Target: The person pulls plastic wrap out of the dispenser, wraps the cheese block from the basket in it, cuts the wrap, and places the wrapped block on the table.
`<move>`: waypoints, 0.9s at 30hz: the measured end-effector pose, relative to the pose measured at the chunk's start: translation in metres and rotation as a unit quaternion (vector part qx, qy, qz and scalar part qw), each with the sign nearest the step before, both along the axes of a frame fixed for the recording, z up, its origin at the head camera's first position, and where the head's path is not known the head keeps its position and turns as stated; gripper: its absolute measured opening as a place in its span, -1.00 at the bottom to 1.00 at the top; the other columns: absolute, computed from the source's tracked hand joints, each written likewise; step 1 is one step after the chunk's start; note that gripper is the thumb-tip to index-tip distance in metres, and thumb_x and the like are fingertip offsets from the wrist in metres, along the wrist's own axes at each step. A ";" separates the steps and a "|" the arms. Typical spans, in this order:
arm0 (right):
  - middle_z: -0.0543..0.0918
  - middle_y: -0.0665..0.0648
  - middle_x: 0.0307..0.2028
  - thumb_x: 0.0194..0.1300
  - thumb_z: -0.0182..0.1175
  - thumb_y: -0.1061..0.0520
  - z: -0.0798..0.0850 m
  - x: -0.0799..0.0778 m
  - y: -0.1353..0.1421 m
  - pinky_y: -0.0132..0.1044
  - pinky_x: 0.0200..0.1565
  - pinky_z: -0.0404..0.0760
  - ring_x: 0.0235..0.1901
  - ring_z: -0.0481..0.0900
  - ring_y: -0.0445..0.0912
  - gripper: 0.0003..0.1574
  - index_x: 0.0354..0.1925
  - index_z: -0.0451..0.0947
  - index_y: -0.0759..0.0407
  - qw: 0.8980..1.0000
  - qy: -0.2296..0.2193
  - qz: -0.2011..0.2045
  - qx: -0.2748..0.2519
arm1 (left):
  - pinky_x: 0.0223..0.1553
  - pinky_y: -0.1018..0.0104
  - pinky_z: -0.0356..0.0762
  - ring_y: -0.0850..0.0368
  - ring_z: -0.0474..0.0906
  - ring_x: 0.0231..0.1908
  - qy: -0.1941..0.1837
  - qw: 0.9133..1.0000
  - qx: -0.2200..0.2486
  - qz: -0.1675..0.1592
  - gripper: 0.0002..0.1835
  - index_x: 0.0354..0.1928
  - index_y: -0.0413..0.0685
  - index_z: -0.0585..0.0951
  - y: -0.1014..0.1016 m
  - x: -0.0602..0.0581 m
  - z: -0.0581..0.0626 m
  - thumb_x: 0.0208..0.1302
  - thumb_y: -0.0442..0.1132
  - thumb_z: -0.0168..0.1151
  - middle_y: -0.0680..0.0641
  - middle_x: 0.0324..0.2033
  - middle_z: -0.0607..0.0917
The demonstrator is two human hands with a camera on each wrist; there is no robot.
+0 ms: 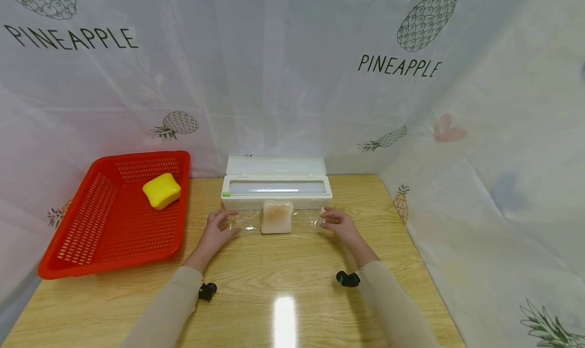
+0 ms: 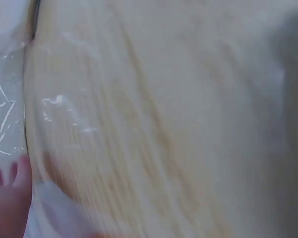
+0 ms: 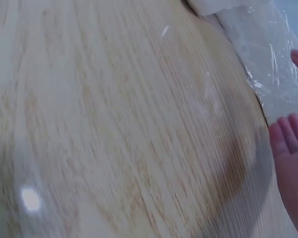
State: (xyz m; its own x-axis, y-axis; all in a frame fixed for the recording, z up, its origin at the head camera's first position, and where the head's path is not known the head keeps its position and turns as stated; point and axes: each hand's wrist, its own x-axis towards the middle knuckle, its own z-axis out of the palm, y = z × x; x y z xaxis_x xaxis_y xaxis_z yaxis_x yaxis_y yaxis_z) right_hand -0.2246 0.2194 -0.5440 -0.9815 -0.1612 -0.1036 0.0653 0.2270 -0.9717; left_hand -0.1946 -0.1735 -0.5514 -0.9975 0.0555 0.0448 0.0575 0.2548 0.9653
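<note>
A slice of bread, or something shaped like one, lies on the table in clear plastic film that stretches out on both sides of it. At the film's left end is my left hand, thumb and fingers apart. My right hand is at the other end, its thumb also spread from the fingers. Straight fingers beside the crinkled film show in the right wrist view. The left wrist view catches only a few fingertips near the film. Whether either hand touches the film is unclear.
Right behind the bread stands a white film dispenser with its lid raised. On the left is a red plastic basket holding a yellow object. A pineapple-print curtain hangs behind the wooden table.
</note>
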 end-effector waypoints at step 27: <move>0.36 0.33 0.31 0.29 0.15 0.48 0.000 0.004 0.002 -0.12 -0.02 0.62 -0.07 0.63 0.01 -0.33 0.35 0.34 0.28 0.997 -0.025 0.064 -0.040 | -0.15 0.22 0.64 -0.06 0.64 -0.09 -0.052 0.997 0.028 -0.051 -0.48 0.24 -0.32 0.48 0.003 0.003 0.003 0.20 -0.61 0.22 -0.38 0.23 0.41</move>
State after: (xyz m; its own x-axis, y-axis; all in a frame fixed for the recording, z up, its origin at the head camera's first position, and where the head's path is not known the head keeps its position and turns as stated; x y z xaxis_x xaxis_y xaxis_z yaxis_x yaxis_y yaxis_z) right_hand -0.2201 0.2218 -0.5441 -0.9465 -0.2939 -0.1337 0.0897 0.1584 -0.9833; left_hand -0.1917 -0.1702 -0.5489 -0.9863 0.1564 -0.0517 -0.0201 0.1974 0.9801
